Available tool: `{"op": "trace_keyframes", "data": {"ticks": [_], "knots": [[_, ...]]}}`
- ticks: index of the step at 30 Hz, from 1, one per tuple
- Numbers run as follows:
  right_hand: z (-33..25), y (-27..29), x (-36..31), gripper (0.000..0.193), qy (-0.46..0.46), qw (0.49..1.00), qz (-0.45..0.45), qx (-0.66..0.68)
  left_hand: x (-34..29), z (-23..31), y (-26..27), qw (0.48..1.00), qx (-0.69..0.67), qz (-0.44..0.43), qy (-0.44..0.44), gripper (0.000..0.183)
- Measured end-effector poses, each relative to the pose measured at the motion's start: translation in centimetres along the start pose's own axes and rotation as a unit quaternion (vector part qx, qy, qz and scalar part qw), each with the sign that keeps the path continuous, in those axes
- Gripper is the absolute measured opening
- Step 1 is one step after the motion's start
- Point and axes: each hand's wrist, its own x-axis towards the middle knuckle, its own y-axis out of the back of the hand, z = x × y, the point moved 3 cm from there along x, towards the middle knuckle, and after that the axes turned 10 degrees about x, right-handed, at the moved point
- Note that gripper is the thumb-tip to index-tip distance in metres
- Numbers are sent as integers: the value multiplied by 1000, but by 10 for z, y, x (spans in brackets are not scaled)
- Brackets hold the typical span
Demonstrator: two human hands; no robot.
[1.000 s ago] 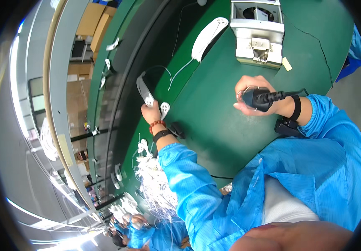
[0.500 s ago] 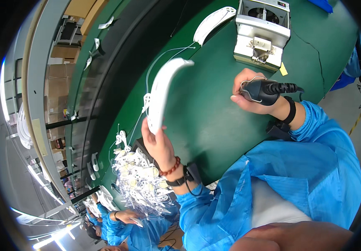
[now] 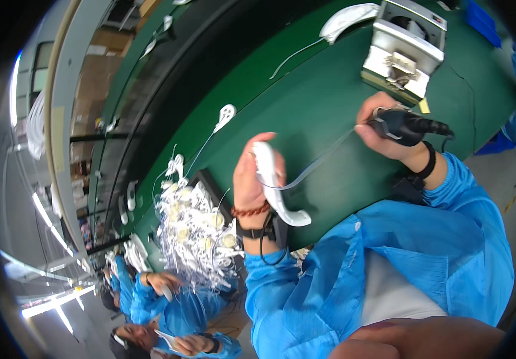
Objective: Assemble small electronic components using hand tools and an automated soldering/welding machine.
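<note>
In my left hand [image 3: 247, 179] is a curved white plastic shell [image 3: 268, 164], its hooked end pointing down toward my body. The fingers are closed around it. From the shell, a thin pale cable [image 3: 312, 173] stretches across to the fingers of my right hand [image 3: 373, 107]; whether they pinch its end I cannot tell. That right hand is wrapped around a black corded electric screwdriver [image 3: 397, 125] with a wire hanging loop. Its tip is hidden below the hand. Just beyond stands a silver screw feeder [image 3: 404, 57] with an opening on top.
Left of my left hand, a dark tray [image 3: 208, 190] is heaped with white cabled parts [image 3: 195, 230]. Another white shell [image 3: 347, 21] lies by the feeder, and a small white part [image 3: 226, 115] on the table's far edge. Co-workers in blue [image 3: 180, 305] sit at lower left.
My left hand has drawn the shell nearer and turned it over, hooked end now down. The cable now spans toward my right hand, which keeps hold of the screwdriver. The whole view has shifted.
</note>
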Motion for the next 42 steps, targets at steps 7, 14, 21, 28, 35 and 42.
{"op": "trace_keyframes", "data": {"ticks": [7, 14, 21, 28, 35, 42], "knots": [[5, 2, -4, 27, -20, 1000, 21, -5, 61, 27, -31, 980, 152, -102, 76, 50], [9, 1, -4, 25, -57, 998, 26, 27, 113, -33, 19, 864, 495, 37, 84, 46], [6, 3, -2, 25, -64, 996, 28, 47, 112, 23, 100, 404, 881, 244, -13, 37], [2, 0, -1, 26, -51, 999, 11, 0, 65, 29, 190, 530, 804, 230, 141, 33], [2, -1, -3, 25, -40, 999, -17, 0, 17, 77, 178, 623, 738, 260, 11, 15], [-2, 0, -3, 26, -59, 998, -18, 12, -121, 159, 182, 640, 624, 447, -15, 17]]}}
